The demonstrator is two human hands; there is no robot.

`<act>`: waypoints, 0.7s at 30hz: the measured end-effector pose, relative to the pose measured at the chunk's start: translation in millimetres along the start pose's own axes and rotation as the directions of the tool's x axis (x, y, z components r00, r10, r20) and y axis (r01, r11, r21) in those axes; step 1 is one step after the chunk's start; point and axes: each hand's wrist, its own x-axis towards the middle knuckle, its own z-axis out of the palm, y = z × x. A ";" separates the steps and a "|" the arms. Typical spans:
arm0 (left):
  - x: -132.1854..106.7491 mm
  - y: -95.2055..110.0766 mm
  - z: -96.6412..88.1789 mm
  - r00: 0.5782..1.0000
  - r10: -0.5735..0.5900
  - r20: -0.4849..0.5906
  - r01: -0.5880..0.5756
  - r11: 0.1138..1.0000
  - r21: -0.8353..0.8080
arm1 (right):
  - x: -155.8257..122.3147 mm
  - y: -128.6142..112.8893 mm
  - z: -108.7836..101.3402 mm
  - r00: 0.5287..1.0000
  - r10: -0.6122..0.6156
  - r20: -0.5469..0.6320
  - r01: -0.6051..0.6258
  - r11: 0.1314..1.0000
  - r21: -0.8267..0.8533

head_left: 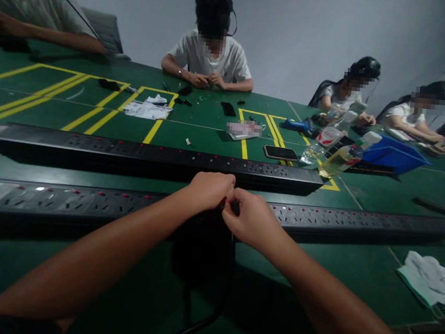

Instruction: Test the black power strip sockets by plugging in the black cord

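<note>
My left hand [212,189] and my right hand [254,220] meet above the near power strip [101,205], fingers pinched together. What they pinch, if anything, is hidden behind the fingers. The near strip is long and black, with a row of sockets and small red switches. Just beneath my right hand a black cable [229,283] hangs and curves down toward the bottom of the view. A second black power strip [140,159] lies behind the first, just past my hands.
On the green table [202,296] stand two plastic bottles, one clear [323,142] and one with yellow liquid [339,160]. A phone [281,152], a blue bin [399,155] and white gloves [430,279] lie to the right. White cloth [148,108] lies farther back. Several people sit opposite.
</note>
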 end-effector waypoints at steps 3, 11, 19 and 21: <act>-1.7 -3.2 -0.5 1.000 0.004 -0.004 -0.004 1.000 -0.008 | 7.3 1.3 -1.0 0.999 -0.018 0.039 0.017 1.000 0.026; 1.0 -1.1 -1.8 0.998 -0.061 0.005 0.061 0.998 -0.018 | -0.9 5.0 1.1 1.000 0.022 0.019 -0.021 0.999 -0.030; -0.4 1.0 -1.0 0.999 -0.037 0.038 0.037 0.999 0.005 | -11.0 14.4 -7.4 0.996 -0.026 0.085 0.027 1.000 -0.004; 0.1 1.9 -0.6 0.997 -0.062 0.046 0.061 0.998 0.014 | -15.7 24.4 -18.1 0.987 -0.101 0.127 0.091 0.993 0.079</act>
